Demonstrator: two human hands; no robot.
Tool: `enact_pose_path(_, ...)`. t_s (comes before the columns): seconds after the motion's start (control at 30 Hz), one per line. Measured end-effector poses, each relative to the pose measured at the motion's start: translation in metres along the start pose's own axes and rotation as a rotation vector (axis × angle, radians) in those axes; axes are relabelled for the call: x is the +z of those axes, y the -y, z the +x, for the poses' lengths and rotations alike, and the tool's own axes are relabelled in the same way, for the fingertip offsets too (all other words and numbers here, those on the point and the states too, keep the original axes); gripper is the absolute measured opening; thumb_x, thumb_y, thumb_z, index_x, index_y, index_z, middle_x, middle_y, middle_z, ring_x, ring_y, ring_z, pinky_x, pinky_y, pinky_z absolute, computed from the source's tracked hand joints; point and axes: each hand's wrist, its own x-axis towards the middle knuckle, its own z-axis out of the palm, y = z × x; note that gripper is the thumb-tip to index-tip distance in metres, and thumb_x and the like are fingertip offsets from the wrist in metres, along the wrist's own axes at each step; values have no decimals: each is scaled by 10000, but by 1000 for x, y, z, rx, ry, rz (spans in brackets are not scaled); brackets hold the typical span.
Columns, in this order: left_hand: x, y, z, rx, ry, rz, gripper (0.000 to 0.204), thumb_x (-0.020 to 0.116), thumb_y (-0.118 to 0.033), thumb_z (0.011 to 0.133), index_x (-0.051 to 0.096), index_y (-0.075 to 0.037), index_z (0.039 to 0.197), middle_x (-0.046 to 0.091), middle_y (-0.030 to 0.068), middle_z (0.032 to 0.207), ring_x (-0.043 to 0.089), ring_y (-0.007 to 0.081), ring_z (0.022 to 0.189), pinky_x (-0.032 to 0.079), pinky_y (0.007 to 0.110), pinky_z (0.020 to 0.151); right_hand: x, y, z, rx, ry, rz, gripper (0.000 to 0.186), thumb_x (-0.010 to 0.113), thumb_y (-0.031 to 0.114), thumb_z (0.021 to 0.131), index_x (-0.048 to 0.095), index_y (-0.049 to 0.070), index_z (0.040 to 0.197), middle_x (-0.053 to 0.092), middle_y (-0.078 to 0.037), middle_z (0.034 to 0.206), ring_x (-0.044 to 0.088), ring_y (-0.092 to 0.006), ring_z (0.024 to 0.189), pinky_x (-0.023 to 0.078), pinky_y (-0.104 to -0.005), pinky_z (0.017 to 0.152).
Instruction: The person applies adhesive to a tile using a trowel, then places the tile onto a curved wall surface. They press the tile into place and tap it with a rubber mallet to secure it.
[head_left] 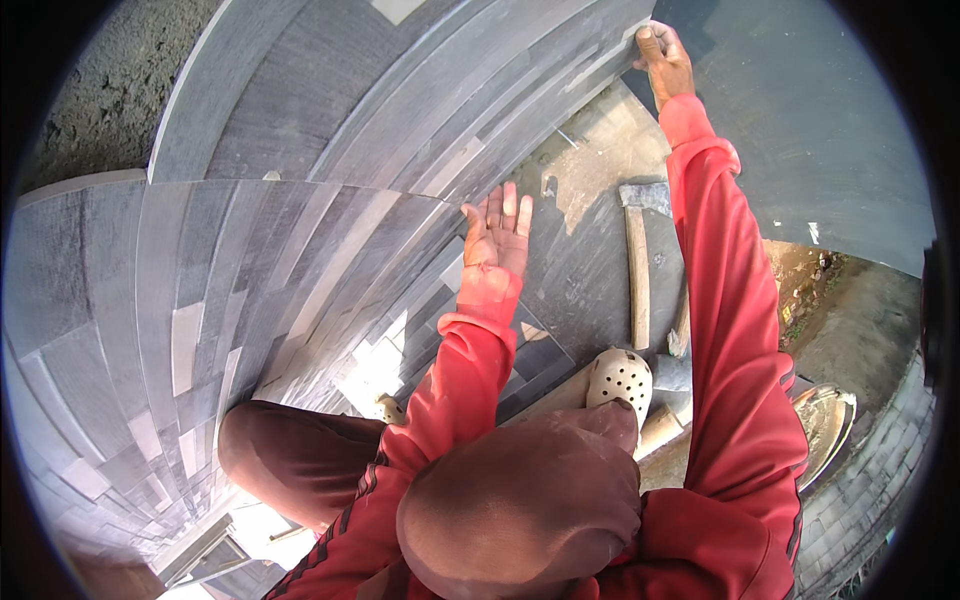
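Observation:
My left hand [495, 232] is open, palm up, beside the lower edge of the lower wall tile [240, 290], which has a grey strip pattern. Whether it touches the tile I cannot tell. My right hand [663, 62] is raised with its fingers curled round the end of the upper grey strip-patterned tile [420, 80], next to a plain dark grey panel [810, 130]. Between my arms, a hammer-like tool [636, 275] with a wooden handle and metal head lies on a dusty grey surface [570, 280], with a second similar tool [675, 370] partly behind it.
My feet are in cream clogs [610, 372] below, under my bent knees. Rough cement [110, 90] shows at the upper left. At the right are a shallow pan-like object [822, 430], a strip of soil [805, 280] and grey paving [875, 480].

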Motion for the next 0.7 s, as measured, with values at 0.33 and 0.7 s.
enact_pose_path(0.33,8,2,-9,1,-10,-26,863,520,-429,996,107,130,1507,292,197,1562,348,289,1445,326,517,1212,-3,-4,1,-10,41,12,424,662,408,967,623,48,1188,618,2,908,554,-83,757,515,-267,721)
enact_pose_path(0.7,9,-5,29,15,106,67,890,482,-475,997,62,105,1525,221,169,1606,307,294,1467,304,543,1215,24,5,15,-234,35,-73,315,557,368,1021,586,74,1128,572,10,832,535,-88,673,474,-252,588)
